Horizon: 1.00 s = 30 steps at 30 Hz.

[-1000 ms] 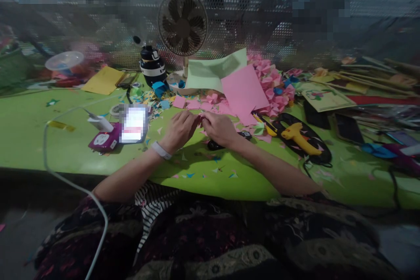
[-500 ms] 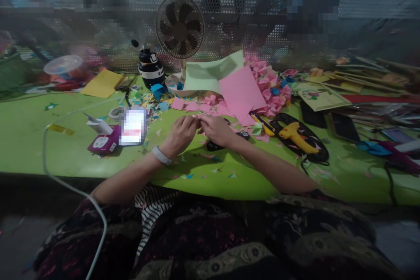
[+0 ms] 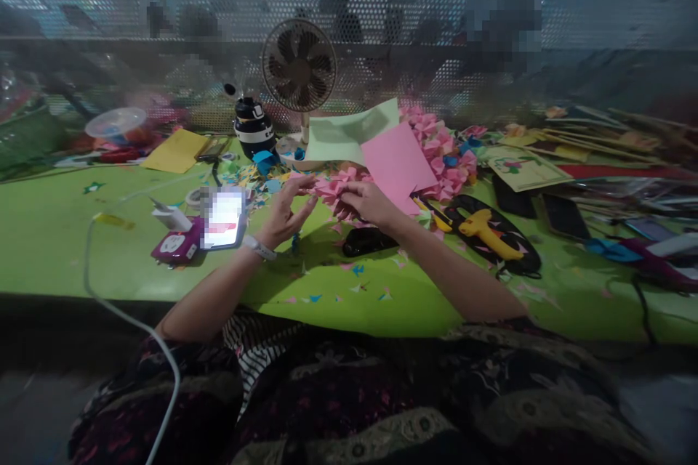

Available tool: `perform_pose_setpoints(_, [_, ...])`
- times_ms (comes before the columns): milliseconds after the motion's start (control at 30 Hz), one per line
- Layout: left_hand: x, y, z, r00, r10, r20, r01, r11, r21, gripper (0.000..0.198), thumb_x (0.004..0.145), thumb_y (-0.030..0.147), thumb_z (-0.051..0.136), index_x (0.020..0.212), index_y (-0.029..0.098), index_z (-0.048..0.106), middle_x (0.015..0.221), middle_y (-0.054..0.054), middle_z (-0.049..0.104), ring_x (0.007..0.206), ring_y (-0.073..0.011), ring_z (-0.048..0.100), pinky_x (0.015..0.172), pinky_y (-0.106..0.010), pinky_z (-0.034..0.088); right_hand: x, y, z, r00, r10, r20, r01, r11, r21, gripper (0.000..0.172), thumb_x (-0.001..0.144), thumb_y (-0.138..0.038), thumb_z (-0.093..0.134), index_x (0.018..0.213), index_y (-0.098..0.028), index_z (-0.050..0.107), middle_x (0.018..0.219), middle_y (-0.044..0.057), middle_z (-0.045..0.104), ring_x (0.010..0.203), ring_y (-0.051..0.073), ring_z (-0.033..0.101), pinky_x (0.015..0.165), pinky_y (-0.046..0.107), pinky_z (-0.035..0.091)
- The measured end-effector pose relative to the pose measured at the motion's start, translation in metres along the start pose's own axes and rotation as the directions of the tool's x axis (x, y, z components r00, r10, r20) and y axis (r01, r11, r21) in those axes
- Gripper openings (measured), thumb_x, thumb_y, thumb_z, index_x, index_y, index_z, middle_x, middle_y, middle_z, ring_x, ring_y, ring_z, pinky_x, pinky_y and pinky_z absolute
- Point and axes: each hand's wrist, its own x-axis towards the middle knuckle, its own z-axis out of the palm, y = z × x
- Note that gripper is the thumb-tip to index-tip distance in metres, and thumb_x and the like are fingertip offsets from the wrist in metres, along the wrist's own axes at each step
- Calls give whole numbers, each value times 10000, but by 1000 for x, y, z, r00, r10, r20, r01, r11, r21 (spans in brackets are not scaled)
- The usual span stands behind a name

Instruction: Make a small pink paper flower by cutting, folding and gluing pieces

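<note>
My right hand is closed with its fingertips on a folded pink paper flower above the green table. To the left of it, my left hand is open, thumb and fingers apart, with nothing visible between them. A white band circles the left wrist. Below the right hand lies a black object, partly covered by that hand. Just beyond the hands are a flat pink sheet and a heap of pink paper flowers.
A glowing phone and a purple power socket lie left. Yellow-handled cutters and a yellow glue gun on a black pad are right. Behind stand a fan, a dark bottle and a pale green sheet. Paper scraps litter the table.
My hands were together, fingertips meeting; now they have parted. The left has opened and moved left, while the right has pink folded paper at its fingertips. The view has tilted up slightly.
</note>
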Motion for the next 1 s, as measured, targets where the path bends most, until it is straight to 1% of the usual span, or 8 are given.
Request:
perform_pose_setpoints(200, [-3,-1,9,976,-192,98,213,936,-280,368,947,447,585,1176,166,648,1149,-121,715,949,-170,695,824,-285,561,2,7,-2,998,38,59,-43,996,81,171,924,-78,514,818,-149,628,631,3,712,497,69,631,471,146,435])
perform_pose_setpoints(400, [-3,2,11,940,-323,112,336,810,-481,425,916,492,614,1221,197,628,1191,-116,710,1028,-198,692,817,-297,579,1,7,-2,997,42,63,-47,996,72,246,973,-123,475,800,-144,649,653,24,731,505,73,637,461,149,423])
perform_pose_setpoints(567, [-3,-3,13,885,-439,155,456,747,-484,342,870,440,651,1089,179,687,1090,-86,732,950,-184,693,817,-314,586,4,11,0,999,22,39,-22,1000,5,232,962,-83,484,798,-142,637,618,9,704,487,67,624,421,134,394])
perform_pose_setpoints(700, [-2,-11,16,795,-553,249,598,649,-470,293,754,366,741,959,159,714,927,-51,743,808,-150,690,794,-313,582,10,18,-4,999,-23,34,26,995,-96,180,934,-81,550,794,-147,643,621,-1,683,516,86,647,458,154,450])
perform_pose_setpoints(767, [-1,-15,14,761,-603,241,634,611,-473,292,717,367,765,906,151,712,858,-44,738,753,-140,681,778,-309,575,13,19,-12,999,-38,39,43,989,-144,101,910,-101,606,841,-146,664,668,12,700,545,101,663,509,182,497])
perform_pose_setpoints(833, [2,-17,10,740,-635,223,650,589,-480,305,699,398,778,854,145,705,813,-42,729,722,-135,672,766,-302,567,17,19,-23,998,-64,-18,60,982,-176,23,878,-127,661,884,-144,676,708,26,714,575,113,668,578,218,540])
perform_pose_setpoints(933, [4,-21,4,705,-666,244,693,574,-437,343,657,435,808,791,140,697,754,-41,712,669,-124,648,714,-275,547,24,22,-43,983,-95,-154,52,963,-265,46,872,-181,660,874,-138,676,736,46,724,602,124,661,618,237,534])
perform_pose_setpoints(1000, [5,-24,2,687,-679,260,720,587,-370,339,638,438,812,745,141,688,697,-33,693,625,-120,624,662,-259,523,30,28,-55,977,-113,-180,31,914,-404,100,882,-206,621,878,-136,692,797,62,740,668,139,672,651,241,512])
